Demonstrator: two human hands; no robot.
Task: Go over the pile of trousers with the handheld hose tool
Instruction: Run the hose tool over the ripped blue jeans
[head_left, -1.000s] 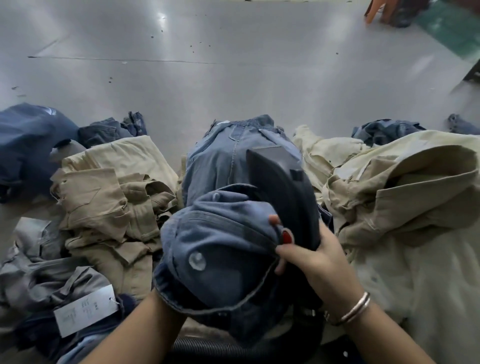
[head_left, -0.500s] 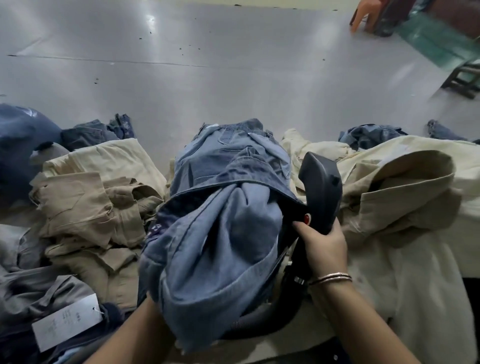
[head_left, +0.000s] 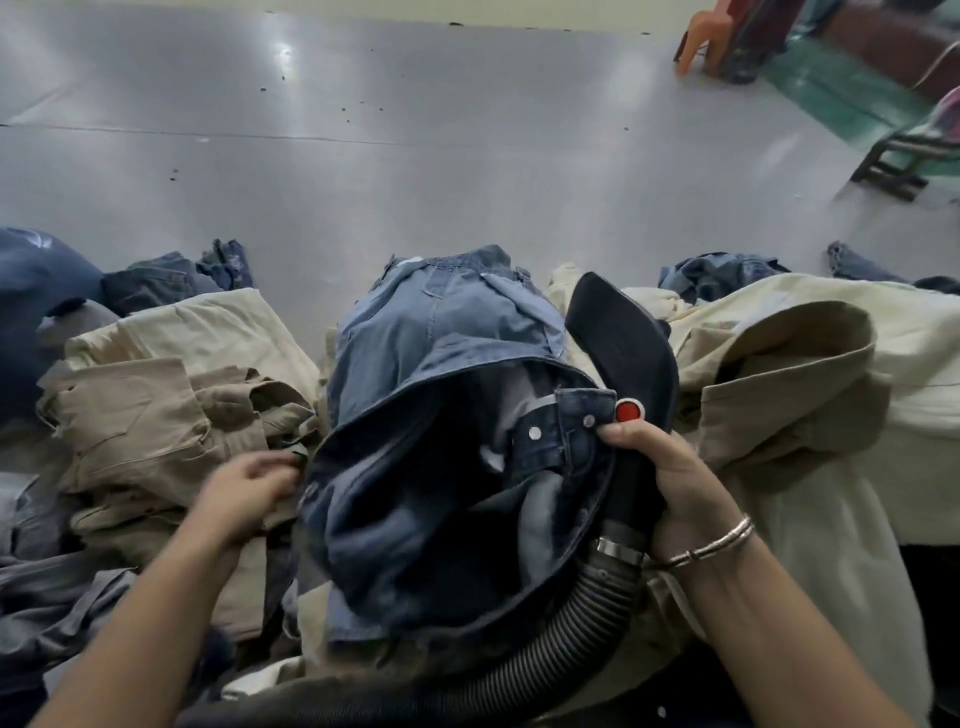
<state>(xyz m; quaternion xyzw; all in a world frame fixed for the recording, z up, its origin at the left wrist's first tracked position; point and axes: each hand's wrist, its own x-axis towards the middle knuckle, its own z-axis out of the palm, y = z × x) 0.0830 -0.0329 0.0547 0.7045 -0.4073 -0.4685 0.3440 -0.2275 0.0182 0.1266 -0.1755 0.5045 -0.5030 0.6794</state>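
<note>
A pair of blue denim trousers lies in the middle of the pile, its waistband gaping toward me with the dark inside showing. My right hand is shut on the black hose tool, which has a red button and stands at the right edge of the waistband; the thumb also presses the buttoned fly. A ribbed black hose runs from the tool's base down to the lower left. My left hand pinches the waistband's left edge.
Khaki trousers are heaped on the left, with grey and dark blue ones beyond. Cream and tan trousers cover the right side. A shiny grey floor stretches ahead, with an orange chair and a dark stool frame far right.
The denim leg bunched over my left arm has dropped. The waistband now gapes open toward me. My left hand has come out to its left edge. The tool has tilted left beside the fly.
</note>
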